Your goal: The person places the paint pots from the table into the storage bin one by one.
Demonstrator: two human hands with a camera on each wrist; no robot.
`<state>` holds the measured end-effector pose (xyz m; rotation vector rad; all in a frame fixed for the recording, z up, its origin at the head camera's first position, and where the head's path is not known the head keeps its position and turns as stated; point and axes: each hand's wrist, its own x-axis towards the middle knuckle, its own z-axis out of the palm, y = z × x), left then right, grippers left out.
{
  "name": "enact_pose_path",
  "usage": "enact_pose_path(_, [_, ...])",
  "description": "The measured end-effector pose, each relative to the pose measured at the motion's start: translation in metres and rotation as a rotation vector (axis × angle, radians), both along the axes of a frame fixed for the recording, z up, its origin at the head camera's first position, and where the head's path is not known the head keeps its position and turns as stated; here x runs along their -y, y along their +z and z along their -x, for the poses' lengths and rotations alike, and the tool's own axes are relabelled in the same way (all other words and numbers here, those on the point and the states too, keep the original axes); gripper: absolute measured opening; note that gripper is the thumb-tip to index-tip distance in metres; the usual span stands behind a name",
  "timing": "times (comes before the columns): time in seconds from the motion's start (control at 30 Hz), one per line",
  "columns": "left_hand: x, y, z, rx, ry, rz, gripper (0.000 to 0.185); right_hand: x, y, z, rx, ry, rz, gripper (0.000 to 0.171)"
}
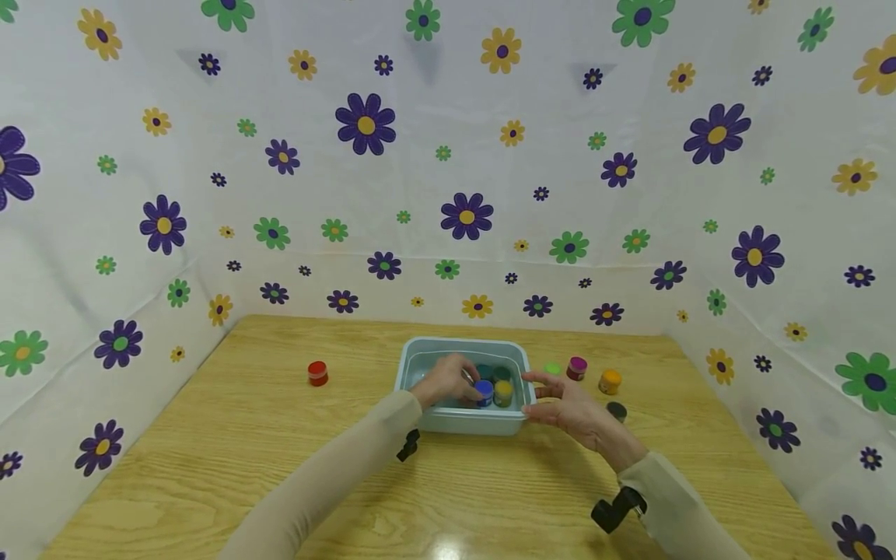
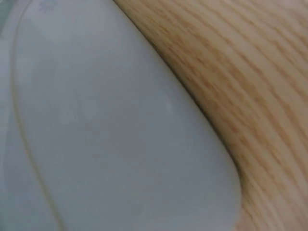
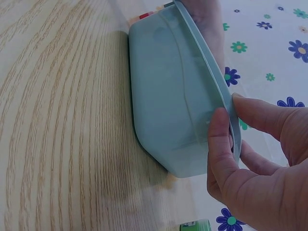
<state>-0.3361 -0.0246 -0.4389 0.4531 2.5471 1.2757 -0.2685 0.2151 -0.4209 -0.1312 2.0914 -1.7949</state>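
A light blue plastic bin holds several small paint jars at its right end. My left hand reaches in over the near rim, its fingertips pinching a blue paint jar. Beside that one is a yellow paint jar, with two dark green ones behind. My right hand grips the bin's right end; in the right wrist view its thumb and fingers lie on either side of the rim. Only the bin's outer wall and wood show in the left wrist view, with the left hand's fingers hidden.
A red jar stands alone to the left on the wooden table. Right of the bin are a light green jar, a magenta jar, an orange jar and a dark jar. Flower-patterned sheeting surrounds the table.
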Motion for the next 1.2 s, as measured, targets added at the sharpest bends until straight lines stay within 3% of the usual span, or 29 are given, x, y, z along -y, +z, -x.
enact_pose_path(0.13, [0.001, 0.001, 0.001, 0.022, -0.003, -0.044, 0.026, 0.0, 0.001, 0.001, 0.0, 0.0, 0.001, 0.068])
enact_pose_path(0.4, [0.002, 0.002, 0.0, 0.154, 0.01, -0.169, 0.023, 0.0, 0.001, 0.001, 0.011, -0.028, 0.007, 0.068])
enact_pose_path(0.87, [0.005, 0.006, -0.002, 0.169, 0.027, -0.244, 0.024, 0.002, 0.002, 0.001, 0.005, -0.023, 0.005, 0.066])
enact_pose_path(1.1, [0.014, 0.007, 0.0, 0.106, -0.036, -0.237, 0.026, 0.002, 0.002, -0.002, 0.006, -0.031, 0.007, 0.067])
enact_pose_path(1.2, [0.018, 0.008, 0.002, 0.129, -0.051, -0.248, 0.028, 0.002, 0.002, -0.002, 0.007, -0.036, 0.005, 0.067])
